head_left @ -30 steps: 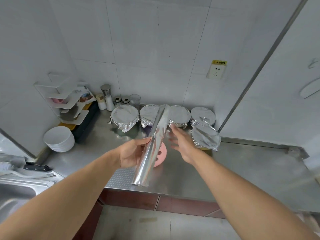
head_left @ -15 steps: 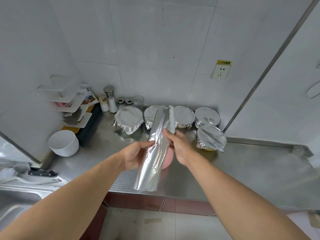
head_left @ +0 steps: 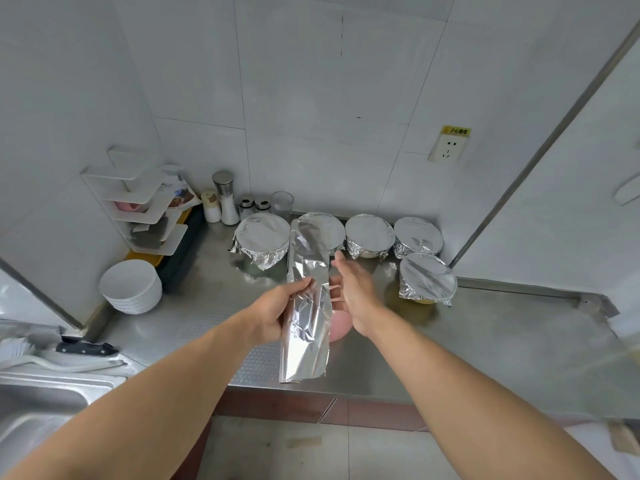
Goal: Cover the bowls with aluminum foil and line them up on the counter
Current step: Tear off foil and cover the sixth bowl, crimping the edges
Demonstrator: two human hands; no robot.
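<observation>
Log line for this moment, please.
left hand grips foil roll | right hand open beside it | pink bowl uncovered

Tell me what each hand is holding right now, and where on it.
The left hand grips the foil roll around its middle. The right hand, fingers straight, holds nothing.

Bright, even, soft light; mild glare on the steel counter (head_left: 485,341); wide-angle bending at edges; near right corner blurred.

This is a kitchen: a steel bench (head_left: 485,341) with a sink (head_left: 41,407), white tiled walls (head_left: 311,116), stacked bowls (head_left: 130,289) and spice shakers (head_left: 227,197).
</observation>
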